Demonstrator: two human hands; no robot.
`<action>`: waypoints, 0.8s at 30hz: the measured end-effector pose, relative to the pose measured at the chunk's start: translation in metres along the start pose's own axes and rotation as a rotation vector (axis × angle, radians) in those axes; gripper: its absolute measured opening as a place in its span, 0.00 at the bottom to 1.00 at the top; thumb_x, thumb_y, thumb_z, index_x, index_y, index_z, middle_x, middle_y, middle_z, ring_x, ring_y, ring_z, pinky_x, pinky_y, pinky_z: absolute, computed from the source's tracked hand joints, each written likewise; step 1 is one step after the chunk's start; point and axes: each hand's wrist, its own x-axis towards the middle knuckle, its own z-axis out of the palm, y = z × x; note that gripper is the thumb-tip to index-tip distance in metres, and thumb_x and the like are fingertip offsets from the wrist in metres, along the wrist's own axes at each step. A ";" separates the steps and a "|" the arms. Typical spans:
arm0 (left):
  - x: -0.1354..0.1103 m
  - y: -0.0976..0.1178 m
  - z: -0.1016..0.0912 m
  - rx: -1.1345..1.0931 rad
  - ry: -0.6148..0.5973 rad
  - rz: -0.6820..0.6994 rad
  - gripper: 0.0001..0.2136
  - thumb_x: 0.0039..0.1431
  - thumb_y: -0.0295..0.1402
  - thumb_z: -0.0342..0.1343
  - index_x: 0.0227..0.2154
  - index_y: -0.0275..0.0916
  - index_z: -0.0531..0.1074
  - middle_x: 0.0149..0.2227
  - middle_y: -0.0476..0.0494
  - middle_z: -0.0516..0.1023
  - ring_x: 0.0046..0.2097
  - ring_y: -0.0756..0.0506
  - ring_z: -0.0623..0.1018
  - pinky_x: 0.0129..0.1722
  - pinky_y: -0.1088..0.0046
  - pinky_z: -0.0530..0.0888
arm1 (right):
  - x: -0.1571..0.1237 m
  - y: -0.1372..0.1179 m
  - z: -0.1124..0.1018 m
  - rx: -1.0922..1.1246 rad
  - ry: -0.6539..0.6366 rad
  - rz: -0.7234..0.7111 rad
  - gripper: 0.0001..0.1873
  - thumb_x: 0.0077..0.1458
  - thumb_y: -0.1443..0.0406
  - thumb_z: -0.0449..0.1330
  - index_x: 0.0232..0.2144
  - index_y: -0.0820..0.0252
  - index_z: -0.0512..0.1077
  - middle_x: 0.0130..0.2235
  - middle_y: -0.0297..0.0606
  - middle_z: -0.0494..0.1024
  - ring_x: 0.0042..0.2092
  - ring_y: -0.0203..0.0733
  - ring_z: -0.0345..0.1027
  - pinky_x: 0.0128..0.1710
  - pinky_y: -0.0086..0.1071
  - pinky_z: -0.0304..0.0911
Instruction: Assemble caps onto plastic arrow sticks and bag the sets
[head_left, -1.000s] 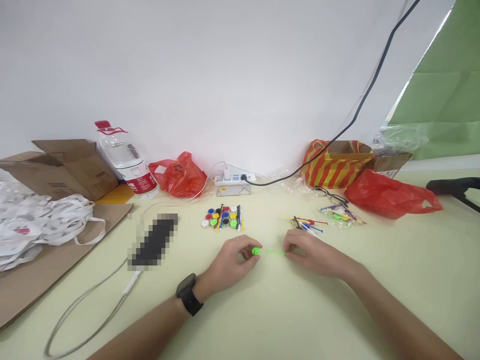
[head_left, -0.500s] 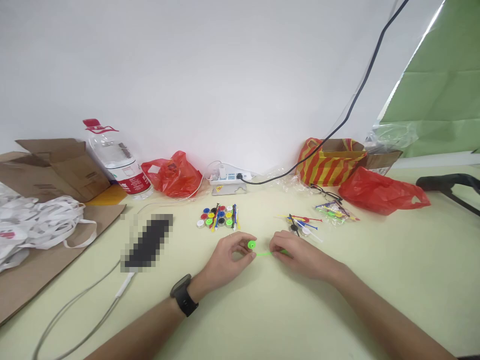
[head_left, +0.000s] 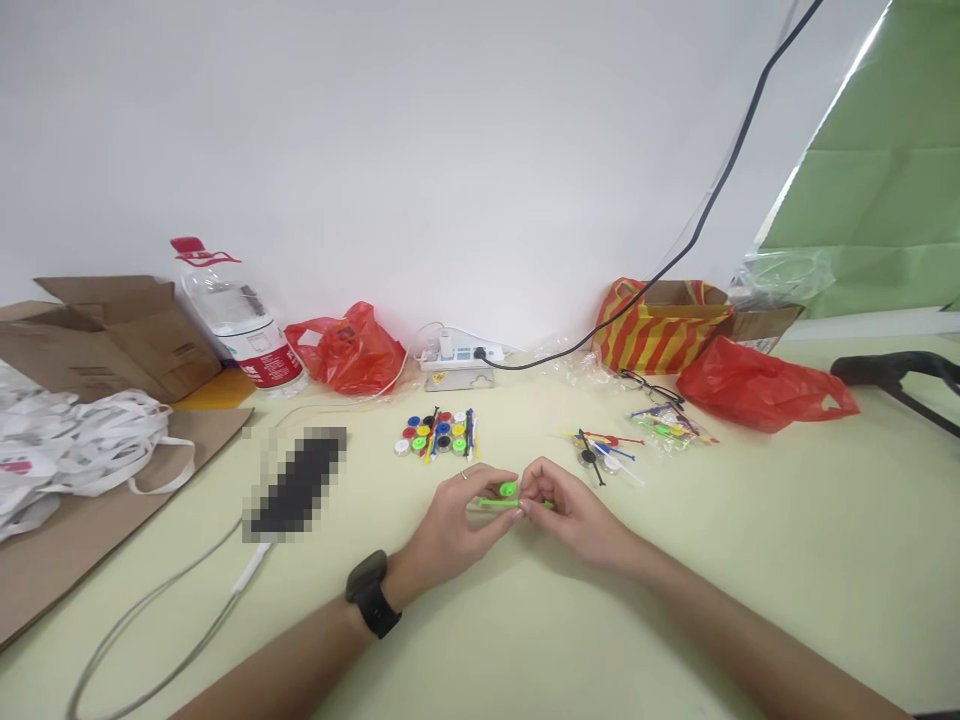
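My left hand [head_left: 457, 525], with a black watch on its wrist, pinches a small green round cap [head_left: 508, 489] just above the pale table [head_left: 675, 600]. My right hand [head_left: 570, 508] meets it fingertip to fingertip and grips a thin green stick [head_left: 496, 502] that lies across under the cap. A tidy group of coloured caps and sticks [head_left: 440, 436] sits just beyond my left hand. A looser scatter of sticks and caps [head_left: 600, 448] lies beyond my right hand.
A blurred dark phone [head_left: 296, 482] with a grey cable [head_left: 172, 620] lies at left, beside cardboard [head_left: 90, 530] and white bags [head_left: 82, 440]. Along the wall stand a water bottle [head_left: 236, 330], red bags [head_left: 352, 352], a power strip [head_left: 459, 354], a striped bag [head_left: 660, 325] and glasses [head_left: 651, 385].
My right hand has moved left with the green stick until its fingers touch my left hand. The stick now lies under the green cap rather than stretching out to the right.
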 end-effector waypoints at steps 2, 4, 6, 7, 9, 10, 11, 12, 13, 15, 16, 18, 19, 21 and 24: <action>0.000 0.000 0.000 0.002 -0.004 0.031 0.10 0.66 0.32 0.60 0.49 0.43 0.76 0.44 0.43 0.81 0.45 0.44 0.79 0.47 0.66 0.75 | 0.003 0.004 0.000 0.080 -0.001 0.032 0.16 0.64 0.52 0.62 0.40 0.54 0.62 0.32 0.30 0.69 0.32 0.37 0.60 0.33 0.31 0.55; -0.001 -0.001 0.001 -0.006 -0.012 0.055 0.10 0.67 0.31 0.59 0.50 0.44 0.76 0.45 0.43 0.81 0.47 0.44 0.79 0.48 0.66 0.74 | 0.004 0.005 0.000 0.106 0.000 0.050 0.17 0.64 0.50 0.61 0.40 0.54 0.62 0.33 0.30 0.69 0.32 0.37 0.60 0.34 0.31 0.55; -0.001 -0.002 0.002 -0.007 -0.010 0.061 0.11 0.67 0.31 0.57 0.50 0.44 0.76 0.45 0.42 0.81 0.47 0.44 0.79 0.49 0.66 0.74 | 0.003 0.003 0.000 0.082 0.016 0.050 0.17 0.66 0.49 0.58 0.40 0.54 0.62 0.35 0.32 0.69 0.36 0.39 0.62 0.37 0.32 0.56; -0.001 -0.003 0.002 -0.004 -0.008 0.061 0.11 0.68 0.31 0.57 0.50 0.44 0.76 0.45 0.42 0.81 0.47 0.43 0.79 0.48 0.66 0.75 | 0.002 0.002 0.000 0.063 0.026 0.048 0.17 0.66 0.49 0.57 0.40 0.54 0.63 0.36 0.32 0.69 0.38 0.40 0.62 0.39 0.32 0.57; 0.000 -0.004 0.003 0.002 -0.003 0.060 0.11 0.68 0.30 0.56 0.51 0.44 0.76 0.45 0.42 0.82 0.47 0.43 0.79 0.48 0.66 0.75 | 0.001 0.001 0.000 0.047 0.036 0.047 0.16 0.67 0.50 0.57 0.40 0.54 0.63 0.37 0.33 0.68 0.38 0.40 0.62 0.39 0.33 0.57; 0.000 -0.004 0.003 0.005 0.000 0.062 0.11 0.68 0.30 0.56 0.51 0.44 0.76 0.45 0.42 0.82 0.46 0.44 0.79 0.47 0.67 0.75 | 0.001 0.000 0.001 0.058 0.039 0.049 0.15 0.66 0.50 0.58 0.40 0.54 0.63 0.38 0.33 0.68 0.37 0.39 0.61 0.38 0.32 0.57; 0.000 -0.005 0.003 0.009 0.002 0.063 0.11 0.69 0.30 0.55 0.50 0.44 0.76 0.45 0.43 0.82 0.46 0.44 0.79 0.47 0.67 0.75 | 0.001 0.001 0.001 0.081 0.041 0.054 0.15 0.65 0.51 0.59 0.40 0.53 0.63 0.38 0.32 0.67 0.36 0.38 0.60 0.36 0.32 0.57; 0.000 -0.005 0.003 0.013 0.003 0.064 0.10 0.68 0.30 0.55 0.50 0.44 0.76 0.44 0.43 0.82 0.46 0.44 0.79 0.47 0.67 0.75 | 0.001 0.001 0.000 0.113 0.046 0.059 0.15 0.64 0.51 0.60 0.41 0.53 0.63 0.38 0.32 0.67 0.34 0.37 0.60 0.35 0.32 0.57; 0.000 -0.005 0.003 0.017 0.003 0.063 0.10 0.68 0.30 0.55 0.50 0.44 0.76 0.44 0.43 0.82 0.46 0.44 0.79 0.47 0.67 0.75 | 0.002 0.002 0.000 0.147 0.053 0.067 0.16 0.63 0.51 0.62 0.41 0.53 0.63 0.38 0.31 0.67 0.33 0.36 0.61 0.34 0.31 0.57; 0.000 -0.005 0.003 0.024 0.001 0.060 0.10 0.68 0.30 0.56 0.49 0.44 0.76 0.44 0.43 0.82 0.46 0.44 0.79 0.47 0.67 0.75 | 0.004 0.002 0.000 0.205 0.074 0.082 0.18 0.60 0.52 0.65 0.40 0.53 0.63 0.38 0.31 0.68 0.31 0.35 0.63 0.32 0.31 0.59; 0.000 -0.005 0.003 0.028 -0.001 0.057 0.10 0.68 0.30 0.56 0.49 0.44 0.77 0.44 0.43 0.82 0.45 0.44 0.79 0.47 0.67 0.75 | 0.004 0.002 0.000 0.225 0.082 0.089 0.19 0.58 0.52 0.66 0.40 0.53 0.63 0.37 0.31 0.69 0.31 0.36 0.65 0.32 0.32 0.60; 0.000 -0.006 0.003 0.034 0.002 0.051 0.10 0.68 0.30 0.56 0.49 0.44 0.77 0.44 0.43 0.82 0.45 0.44 0.80 0.46 0.67 0.75 | 0.006 0.001 -0.001 0.243 0.094 0.098 0.20 0.56 0.52 0.68 0.38 0.54 0.64 0.37 0.32 0.70 0.32 0.36 0.67 0.31 0.32 0.62; 0.000 -0.006 0.003 0.037 0.007 0.047 0.10 0.68 0.30 0.56 0.49 0.44 0.77 0.44 0.43 0.82 0.45 0.44 0.80 0.46 0.68 0.75 | 0.006 0.000 -0.001 0.246 0.099 0.098 0.20 0.56 0.52 0.69 0.38 0.55 0.64 0.37 0.32 0.71 0.32 0.37 0.68 0.32 0.32 0.63; 0.000 -0.008 0.004 0.042 0.017 0.039 0.10 0.68 0.30 0.56 0.49 0.44 0.76 0.43 0.44 0.82 0.45 0.45 0.80 0.46 0.68 0.75 | 0.006 -0.001 -0.002 0.244 0.100 0.089 0.20 0.55 0.53 0.70 0.37 0.56 0.66 0.38 0.32 0.71 0.33 0.37 0.70 0.33 0.33 0.64; 0.000 -0.009 0.003 0.053 0.024 0.022 0.10 0.67 0.30 0.57 0.49 0.43 0.77 0.42 0.44 0.82 0.44 0.45 0.80 0.45 0.69 0.76 | 0.005 -0.004 -0.003 0.237 0.074 0.072 0.18 0.55 0.55 0.71 0.37 0.57 0.68 0.40 0.33 0.71 0.35 0.37 0.72 0.37 0.34 0.66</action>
